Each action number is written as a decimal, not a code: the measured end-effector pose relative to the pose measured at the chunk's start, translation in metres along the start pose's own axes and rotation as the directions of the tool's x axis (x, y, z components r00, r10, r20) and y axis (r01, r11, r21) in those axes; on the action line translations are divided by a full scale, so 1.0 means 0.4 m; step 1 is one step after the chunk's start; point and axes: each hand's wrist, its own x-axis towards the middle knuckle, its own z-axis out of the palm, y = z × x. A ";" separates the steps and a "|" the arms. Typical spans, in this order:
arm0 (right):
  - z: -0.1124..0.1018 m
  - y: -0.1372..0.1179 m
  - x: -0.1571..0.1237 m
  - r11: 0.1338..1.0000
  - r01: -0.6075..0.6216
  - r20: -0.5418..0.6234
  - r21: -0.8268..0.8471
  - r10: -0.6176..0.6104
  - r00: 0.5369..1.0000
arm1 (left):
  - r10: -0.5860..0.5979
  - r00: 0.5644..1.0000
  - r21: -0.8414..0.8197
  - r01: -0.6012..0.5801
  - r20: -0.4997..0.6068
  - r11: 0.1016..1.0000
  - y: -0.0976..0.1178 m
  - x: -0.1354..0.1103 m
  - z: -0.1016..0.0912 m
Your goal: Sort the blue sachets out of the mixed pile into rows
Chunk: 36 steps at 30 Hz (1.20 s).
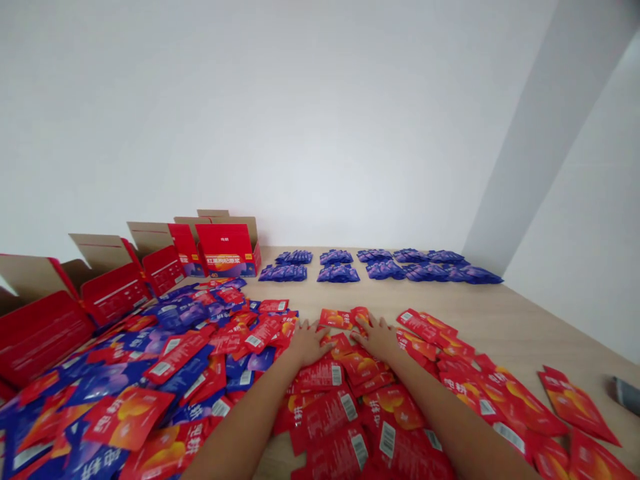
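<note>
Red boxes point(226, 247) with raised flaps at left, mixed packets point(180, 353) heaped alongside, left hand point(306, 343) spread wide, palm down, on the far edge of central red packets point(325, 410), right hand point(379, 340) likewise spread, tabletop point(450, 300) showing beyond, up to blue rows point(338, 273), more red packets point(483, 393) at right.

Cartons point(225, 253) lined along the table's point(510, 317) left edge, mixed sachet heap point(177, 353) beside them, central sachet pile point(327, 417) beneath and between left hand point(306, 343) and right hand point(379, 340), scattered sachets point(463, 390) rightward, two rows of sachet stacks point(338, 273) behind, wall point(350, 133) beyond.
</note>
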 end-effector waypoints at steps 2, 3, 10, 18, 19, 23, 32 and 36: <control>-0.005 -0.009 -0.029 1.000 0.026 0.000 0.008 -0.026 1.000 | 0.009 1.000 0.015 -0.009 -0.008 1.000 0.002 -0.028 0.002; -0.007 -0.014 -0.044 0.999 0.038 0.001 0.018 -0.038 0.999 | 0.014 1.000 0.021 -0.014 -0.009 1.000 0.003 -0.043 0.002; -0.032 -0.037 -0.130 0.978 0.150 0.050 0.146 -0.158 0.986 | 0.079 0.997 0.045 -0.080 0.016 0.996 0.005 -0.118 -0.011; -0.100 0.192 -0.173 0.993 -0.012 -0.089 0.119 0.022 0.996 | 0.003 0.991 0.006 -0.002 -0.136 1.000 0.038 -0.182 -0.011; -0.102 0.239 -0.181 0.991 -0.083 -0.099 0.108 0.094 0.991 | 0.032 0.983 0.013 -0.030 -0.183 0.999 0.062 -0.205 0.000; -0.080 0.376 -0.219 0.948 -0.311 -0.033 0.065 0.314 0.949 | 0.450 0.826 0.170 -0.416 -0.340 0.893 0.202 -0.322 0.087; -0.033 0.361 -0.279 0.968 -0.252 0.065 -0.001 0.252 0.966 | 0.792 0.549 0.239 -0.758 -0.266 0.606 0.388 -0.391 0.194; -0.035 0.365 -0.303 0.991 -0.129 0.038 -0.021 0.129 0.991 | 0.715 0.681 -0.079 -0.731 -0.161 0.678 0.393 -0.401 0.122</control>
